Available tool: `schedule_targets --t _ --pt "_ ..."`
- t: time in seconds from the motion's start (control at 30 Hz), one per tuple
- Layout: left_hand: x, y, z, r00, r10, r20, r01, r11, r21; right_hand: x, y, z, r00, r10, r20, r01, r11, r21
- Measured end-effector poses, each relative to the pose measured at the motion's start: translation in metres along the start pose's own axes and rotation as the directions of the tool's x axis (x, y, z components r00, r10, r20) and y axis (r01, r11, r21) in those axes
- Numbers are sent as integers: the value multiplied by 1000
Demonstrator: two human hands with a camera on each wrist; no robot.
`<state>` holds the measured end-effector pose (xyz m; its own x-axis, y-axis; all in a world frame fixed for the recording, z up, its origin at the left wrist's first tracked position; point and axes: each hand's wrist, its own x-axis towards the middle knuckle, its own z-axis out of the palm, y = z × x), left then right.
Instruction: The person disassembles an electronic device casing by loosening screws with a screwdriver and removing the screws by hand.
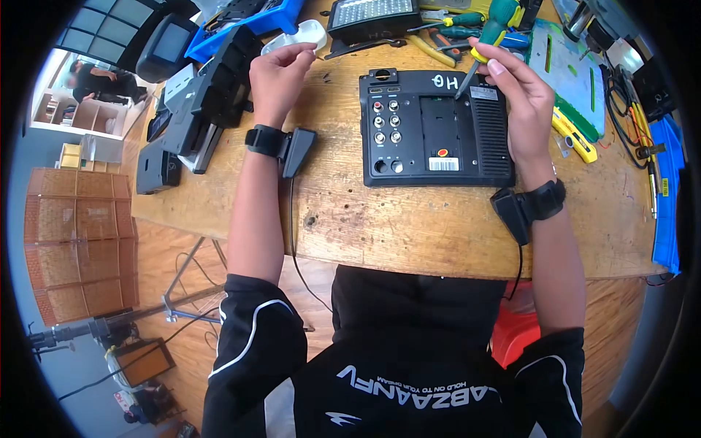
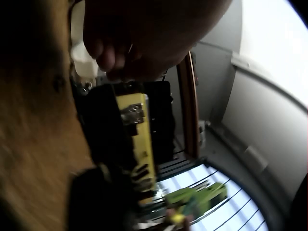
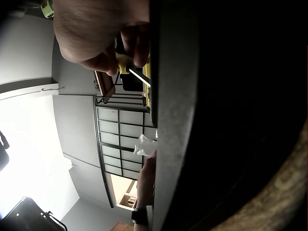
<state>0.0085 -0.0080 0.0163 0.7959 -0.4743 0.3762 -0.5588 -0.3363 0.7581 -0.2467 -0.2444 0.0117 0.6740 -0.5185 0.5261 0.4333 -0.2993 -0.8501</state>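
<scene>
A black monitor-like device (image 1: 438, 171) lies back side up on the wooden table, with round connectors, a recessed middle and "HQ" written on it. My right hand (image 1: 526, 98) grips a screwdriver (image 1: 499, 23) by its green and yellow handle. The shaft slants down, its tip at the upper right of the recess. In the right wrist view, fingers pinch the yellow collar (image 3: 123, 63) above the shaft. My left hand (image 1: 281, 77) is raised left of the device, thumb and fingers pinched together. A tiny thin shiny piece (image 2: 130, 48) shows at its fingertips, near a white plastic dish (image 1: 310, 35).
Black equipment cases (image 1: 223, 80) stand at the left, a blue bin (image 1: 266, 20) behind them. An LED panel (image 1: 374, 14) and several hand tools lie at the back. On the right are a yellow utility knife (image 1: 575, 135), a green-edged mat (image 1: 577, 73) and cables.
</scene>
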Motion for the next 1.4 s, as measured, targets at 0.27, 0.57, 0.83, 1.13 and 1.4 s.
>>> schedule_targets --t 0.27,0.57,0.83,1.13,1.4 --pt "0 -1 -18 982 21 186 -78 948 307 0 -2 0 1000 20 7 -20 999 -26" --pt "-1 -11 -17 941 67 332 -152 960 236 1 1 -1 1000 13 -23 -13 999 30" --pt "-1 -7 -17 936 35 349 -114 971 210 0 4 2 992 71 -102 -70 997 17" --pt "0 -7 -14 935 25 354 -122 959 255 -4 -3 10 986 85 -144 -76 995 69" --pt "0 -10 -9 979 39 200 -83 973 216 -4 -1 11 988 71 -138 -63 996 67"
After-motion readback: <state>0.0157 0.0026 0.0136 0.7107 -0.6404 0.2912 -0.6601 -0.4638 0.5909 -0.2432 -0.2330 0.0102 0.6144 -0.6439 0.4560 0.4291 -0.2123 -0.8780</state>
